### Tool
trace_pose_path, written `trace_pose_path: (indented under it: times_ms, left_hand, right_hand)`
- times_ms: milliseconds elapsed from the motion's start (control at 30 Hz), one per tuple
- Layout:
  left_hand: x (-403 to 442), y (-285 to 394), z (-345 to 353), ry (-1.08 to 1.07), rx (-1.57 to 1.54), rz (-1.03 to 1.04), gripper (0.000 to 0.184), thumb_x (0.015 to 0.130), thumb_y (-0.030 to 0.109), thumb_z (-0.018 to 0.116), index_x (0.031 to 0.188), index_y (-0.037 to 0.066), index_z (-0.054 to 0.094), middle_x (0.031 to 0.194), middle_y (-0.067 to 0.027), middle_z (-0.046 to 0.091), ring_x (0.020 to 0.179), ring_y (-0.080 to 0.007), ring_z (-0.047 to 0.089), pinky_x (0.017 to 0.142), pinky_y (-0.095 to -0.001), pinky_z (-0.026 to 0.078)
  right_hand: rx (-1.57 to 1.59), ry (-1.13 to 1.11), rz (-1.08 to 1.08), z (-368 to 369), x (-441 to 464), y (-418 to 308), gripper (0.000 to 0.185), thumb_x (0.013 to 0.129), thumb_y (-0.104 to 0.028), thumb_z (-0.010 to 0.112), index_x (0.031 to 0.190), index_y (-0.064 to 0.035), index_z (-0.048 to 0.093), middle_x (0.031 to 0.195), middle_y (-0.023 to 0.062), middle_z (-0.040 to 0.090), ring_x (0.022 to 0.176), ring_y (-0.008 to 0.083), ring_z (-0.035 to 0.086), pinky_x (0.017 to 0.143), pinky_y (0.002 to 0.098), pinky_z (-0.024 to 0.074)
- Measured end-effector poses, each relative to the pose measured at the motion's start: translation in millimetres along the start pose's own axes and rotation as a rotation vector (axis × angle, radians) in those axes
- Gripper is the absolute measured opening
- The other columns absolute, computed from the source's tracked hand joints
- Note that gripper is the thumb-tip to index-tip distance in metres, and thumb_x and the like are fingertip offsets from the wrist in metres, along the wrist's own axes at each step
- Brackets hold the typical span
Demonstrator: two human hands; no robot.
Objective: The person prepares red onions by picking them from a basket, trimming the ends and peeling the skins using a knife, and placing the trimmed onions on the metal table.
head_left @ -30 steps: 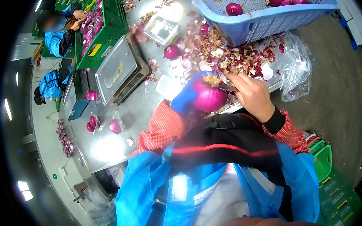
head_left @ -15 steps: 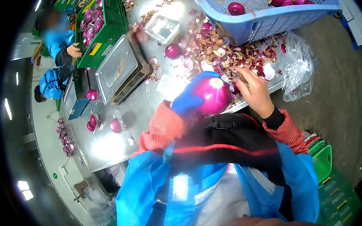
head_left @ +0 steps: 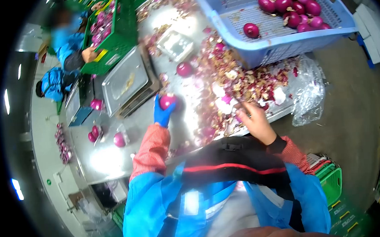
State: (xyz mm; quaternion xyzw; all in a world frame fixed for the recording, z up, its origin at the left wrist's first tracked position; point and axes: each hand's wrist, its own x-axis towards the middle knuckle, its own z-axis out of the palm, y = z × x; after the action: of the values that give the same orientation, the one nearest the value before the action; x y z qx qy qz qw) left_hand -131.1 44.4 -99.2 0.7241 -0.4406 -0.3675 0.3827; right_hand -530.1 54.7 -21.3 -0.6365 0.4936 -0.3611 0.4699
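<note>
My left hand (head_left: 162, 115), in a blue glove, is closed around the lower left of a peeled red onion (head_left: 167, 102) beside the weighing scale. Held in my right hand (head_left: 258, 123) is a small knife (head_left: 242, 103), its thin dark blade pointing up and left over the peelings; fingers partly hide its handle. Papery onion skins (head_left: 233, 79) lie strewn over the metal table (head_left: 184, 99). Another red onion (head_left: 184, 69) sits above the held one, near a clear plastic tray (head_left: 176, 45).
A blue basket (head_left: 255, 55) with several red onions stands at the top right. The scale (head_left: 126, 83) and a green crate (head_left: 123, 40) of onions are at left, with a co-worker's hand (head_left: 89, 54) on the crate. Clear plastic film (head_left: 309, 93) hangs over the table edge.
My left hand has moved left with the onion, from in front of my body to beside the scale. My right hand has shifted slightly left and down with the knife, and the view has tilted.
</note>
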Motion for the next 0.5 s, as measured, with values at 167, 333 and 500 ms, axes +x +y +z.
trace_pose_path:
  times_ms: [167, 333, 500]
  left_hand:
    - [12.4, 12.6, -9.5, 0.065, 0.382, 0.325, 0.077, 0.083, 0.012, 0.071, 0.147, 0.0, 0.031, 0.144, -0.022, 0.042, 0.133, -0.0303, 0.043, 0.108, -0.0371, 0.037]
    - [49.7, 190.5, 38.7, 0.058, 0.168, 0.667, 0.056, 0.088, 0.007, 0.065, 0.139, -0.001, 0.042, 0.136, -0.0165, 0.051, 0.127, -0.0281, 0.049, 0.107, -0.0369, 0.037]
    - [103.3, 354.3, 143.3, -0.235, 0.319, 1.063, 0.05, 0.086, 0.004, 0.064, 0.134, -0.001, 0.048, 0.13, -0.0152, 0.057, 0.124, -0.0263, 0.053, 0.107, -0.0367, 0.037]
  right_hand:
    - [-0.038, -0.042, 0.014, -18.4, 1.6, 20.4, 0.033, 0.09, -0.023, 0.062, 0.115, -0.0015, 0.061, 0.092, 0.022, 0.066, 0.085, 0.0386, 0.065, 0.072, 0.0416, 0.0508]
    - [-0.05, -0.089, 0.022, -39.7, 3.8, 31.6, 0.02, 0.093, -0.017, 0.06, 0.105, -0.0012, 0.061, 0.094, 0.0172, 0.065, 0.087, 0.0338, 0.065, 0.075, 0.0375, 0.0501]
    - [-0.185, -0.103, -0.014, -67.6, 17.7, 46.1, 0.022, 0.09, -0.021, 0.062, 0.104, -0.0028, 0.062, 0.091, 0.0179, 0.065, 0.081, 0.0378, 0.063, 0.07, 0.0413, 0.0503]
